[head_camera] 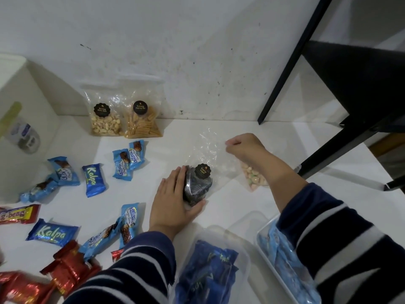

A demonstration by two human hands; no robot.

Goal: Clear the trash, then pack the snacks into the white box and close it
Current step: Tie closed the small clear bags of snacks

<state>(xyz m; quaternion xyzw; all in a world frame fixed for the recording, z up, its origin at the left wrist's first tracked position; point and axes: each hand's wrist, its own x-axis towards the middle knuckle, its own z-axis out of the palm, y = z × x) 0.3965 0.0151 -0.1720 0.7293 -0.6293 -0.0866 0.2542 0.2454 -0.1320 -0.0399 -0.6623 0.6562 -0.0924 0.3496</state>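
A clear plastic bag of dark swirled snacks [198, 185] with a round black label lies on the white floor in the middle. My left hand [173, 200] cups its lower end. My right hand [243, 144] pinches the bag's clear top edge farther back. Another clear bag of pale pastel snacks [254, 175] lies partly under my right forearm. Two clear bags, one of peanuts [105, 122] and one of yellow sticks [143, 125], lean against the wall. Several blue wrapped snacks [94, 179] and red wrapped snacks [70, 270] are scattered at the left.
A white bin [22, 102] stands at the far left. Two clear plastic containers sit near me: one [210, 270] holds dark blue packets, the other [282, 266] light blue packets. Black furniture legs [282, 77] rise at the right. The white wall is close behind.
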